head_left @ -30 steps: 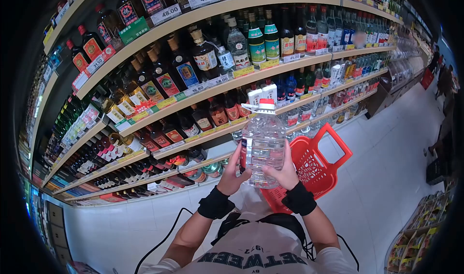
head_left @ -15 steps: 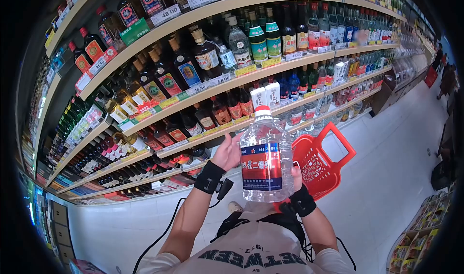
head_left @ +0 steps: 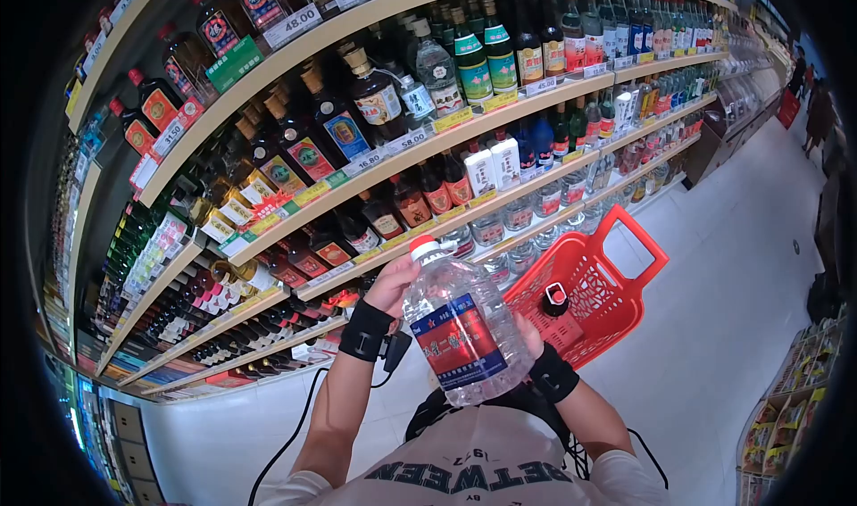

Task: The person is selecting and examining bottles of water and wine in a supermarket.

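A large clear plastic liquor jug (head_left: 461,341) with a red cap and a blue-and-red label is held tilted in front of my shirt, its cap toward the upper left. My left hand (head_left: 393,285) is closed at the neck and shoulder of the jug, with some fingers hidden behind it. Against the lower right side presses my right hand (head_left: 530,335), its fingers partly hidden by the plastic. Just right of the jug stands a red shopping basket (head_left: 616,335) with a dark bottle (head_left: 555,302) inside.
Curved shelves (head_left: 357,180) packed with bottles and price tags fill the view ahead. White floor tiles (head_left: 687,363) lie to the right, with another rack (head_left: 786,408) at the lower right. People (head_left: 819,118) stand far down the aisle.
The jug has tipped from upright to leaning left and moved slightly left and down. My left hand has gone from open beside it to its neck. More of the basket shows.
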The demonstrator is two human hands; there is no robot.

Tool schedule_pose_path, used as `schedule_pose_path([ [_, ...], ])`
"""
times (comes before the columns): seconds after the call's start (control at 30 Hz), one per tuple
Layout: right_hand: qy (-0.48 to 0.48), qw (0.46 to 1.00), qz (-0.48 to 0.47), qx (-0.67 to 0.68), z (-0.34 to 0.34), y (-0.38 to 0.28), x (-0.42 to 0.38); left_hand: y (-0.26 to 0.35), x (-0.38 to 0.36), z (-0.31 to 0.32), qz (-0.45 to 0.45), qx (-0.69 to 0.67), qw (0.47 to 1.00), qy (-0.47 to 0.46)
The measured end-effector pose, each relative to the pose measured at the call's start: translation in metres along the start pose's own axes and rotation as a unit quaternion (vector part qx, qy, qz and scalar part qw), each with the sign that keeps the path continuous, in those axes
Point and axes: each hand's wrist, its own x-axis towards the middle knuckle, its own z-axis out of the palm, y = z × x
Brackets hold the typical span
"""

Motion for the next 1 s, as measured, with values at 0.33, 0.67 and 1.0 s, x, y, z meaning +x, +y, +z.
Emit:
schedule_pose_path([
  [0.33,-0.008,0.993,-0.112,0.038,0.055,0.021,0.054,0.029,-0.034,-0.089,0.073,-0.063,0.993,0.064],
  [0.67,0.080,0.915,-0.352,0.178,0.048,0.106,0.119,0.053,-0.037,-0.111,0.177,-0.014,0.978,0.111],
  [1.0,0.175,0.879,-0.405,0.180,-0.014,0.154,0.129,-0.014,-0.015,-0.115,0.133,0.187,0.959,0.168],
])
